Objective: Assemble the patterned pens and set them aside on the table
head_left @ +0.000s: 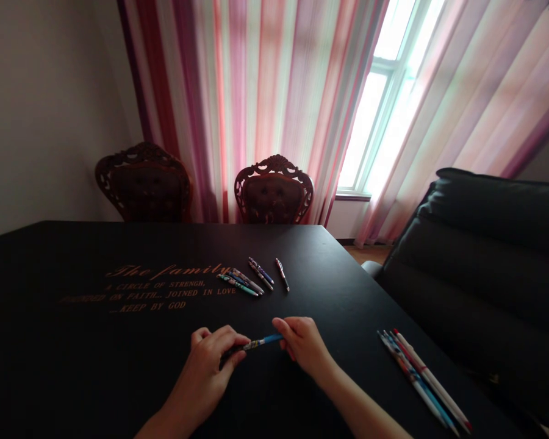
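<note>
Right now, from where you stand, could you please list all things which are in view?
Table: one, black, gold lettering, under the pens.
Loose pens: about five, mixed colours, mid-table.
Pen group: about four, white, red and blue, right side of table.
Held pen: one, blue and patterned, between the hands.
Carved chairs: two, dark brown, beyond the table.
Padded chair: one, black, right of the table.
Curtains: one set, pink striped, behind the chairs.
Window: one, bright, upper right.
Left hand: one, gripping the held pen.
Right hand: one, pinching the held pen's blue end.
</note>
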{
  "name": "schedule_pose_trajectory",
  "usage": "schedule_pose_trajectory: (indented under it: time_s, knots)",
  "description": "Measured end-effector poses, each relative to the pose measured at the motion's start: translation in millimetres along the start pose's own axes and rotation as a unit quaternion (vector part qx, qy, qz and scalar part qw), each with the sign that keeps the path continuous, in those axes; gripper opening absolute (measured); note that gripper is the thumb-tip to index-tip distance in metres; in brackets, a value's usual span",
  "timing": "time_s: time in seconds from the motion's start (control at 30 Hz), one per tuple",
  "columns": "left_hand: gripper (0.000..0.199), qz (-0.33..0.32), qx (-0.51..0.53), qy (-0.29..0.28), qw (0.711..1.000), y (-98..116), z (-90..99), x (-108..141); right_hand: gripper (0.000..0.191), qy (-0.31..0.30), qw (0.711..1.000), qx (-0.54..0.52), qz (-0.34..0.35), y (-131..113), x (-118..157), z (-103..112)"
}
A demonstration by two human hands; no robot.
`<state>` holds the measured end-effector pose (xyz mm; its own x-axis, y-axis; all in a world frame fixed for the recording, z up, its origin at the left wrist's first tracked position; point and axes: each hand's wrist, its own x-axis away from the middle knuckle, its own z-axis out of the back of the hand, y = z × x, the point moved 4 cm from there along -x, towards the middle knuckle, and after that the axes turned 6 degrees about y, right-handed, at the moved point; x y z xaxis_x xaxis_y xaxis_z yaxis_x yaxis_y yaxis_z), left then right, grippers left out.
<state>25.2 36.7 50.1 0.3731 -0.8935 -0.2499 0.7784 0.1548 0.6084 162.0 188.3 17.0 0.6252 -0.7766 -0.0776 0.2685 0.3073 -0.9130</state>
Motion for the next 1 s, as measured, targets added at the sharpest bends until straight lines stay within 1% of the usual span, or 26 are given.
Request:
schedule_pose_trajectory:
  time_s: [0.07,0.13,0.2,0.23,0.27,0.33,0.37,0.43,0.53,0.57,0.63,0.7,0.73,0.77,0.8,0.83,0.93,1.0]
  knots:
    - [0.016,-0.004,-0.002,0.001,1.0,0.6,-1.1,0.2,0.064,0.014,1.0,0.016,0.008,1.6,1.2,-1.8]
    - [0.014,-0.005,-0.004,0.004,1.0,0.2,-1.7,-0.2,0.069,0.02,1.0,0.022,0.0,3.3,1.8,-2.5]
    - [0.014,-0.002,-0.002,0.006,1.0,-1.8,-1.9,-1.0,0.069,0.005,1.0,0.006,-0.005,2.3,1.7,-1.9]
    - [0.014,0.001,0.0,0.007,1.0,-3.2,-1.7,-1.5,0.067,-0.009,1.0,-0.009,0.004,0.0,1.4,-0.9]
    - [0.014,0.004,0.002,0.007,1.0,-4.9,-1.3,-2.1,0.06,-0.024,0.999,-0.027,0.022,-3.6,1.1,0.8]
    - [0.014,0.013,0.003,0.012,1.0,-8.1,0.1,-3.1,0.036,-0.045,0.996,-0.05,0.064,-12.4,0.7,6.2]
    - [0.013,0.017,0.002,0.015,1.0,-9.4,0.9,-3.4,0.028,-0.051,0.994,-0.05,0.078,-16.2,0.6,9.2]
    - [0.014,0.02,0.0,0.021,1.0,-10.9,2.3,-3.5,0.02,-0.05,0.994,-0.023,0.093,-22.0,0.8,14.2]
    - [0.014,0.014,-0.004,0.024,1.0,-9.7,2.7,-2.6,0.006,-0.031,0.991,0.05,0.123,-27.0,2.3,16.2]
    - [0.014,0.012,-0.005,0.023,1.0,-8.8,2.5,-2.2,0.01,-0.026,0.988,0.069,0.135,-27.4,3.1,15.1]
    - [0.014,0.009,-0.005,0.02,1.0,-7.0,2.1,-1.8,0.027,-0.027,0.986,0.086,0.139,-25.0,4.3,11.1]
    - [0.014,0.006,-0.003,0.017,1.0,-6.0,2.2,-1.7,0.046,-0.045,0.992,0.075,0.096,-18.3,4.6,6.7]
    - [0.014,0.005,-0.002,0.017,1.0,-6.1,2.4,-1.9,0.053,-0.058,0.994,0.068,0.07,-15.1,4.8,5.2]
    - [0.014,0.005,-0.001,0.017,1.0,-6.7,2.7,-2.0,0.056,-0.069,0.994,0.061,0.056,-13.5,5.0,4.5]
    - [0.013,0.005,0.0,0.019,1.0,-7.7,3.2,-2.2,0.056,-0.076,0.994,0.056,0.055,-13.7,5.1,4.9]
    - [0.013,0.006,0.0,0.02,1.0,-9.1,3.8,-2.5,0.052,-0.079,0.993,0.05,0.069,-15.9,5.2,6.3]
    - [0.012,0.01,0.002,0.024,1.0,-12.9,5.0,-2.9,0.024,-0.058,0.988,0.035,0.137,-26.6,5.0,14.1]
    - [0.013,0.008,0.002,0.026,1.0,-13.1,5.3,-3.1,0.017,-0.039,0.985,0.042,0.163,-30.6,4.7,17.6]
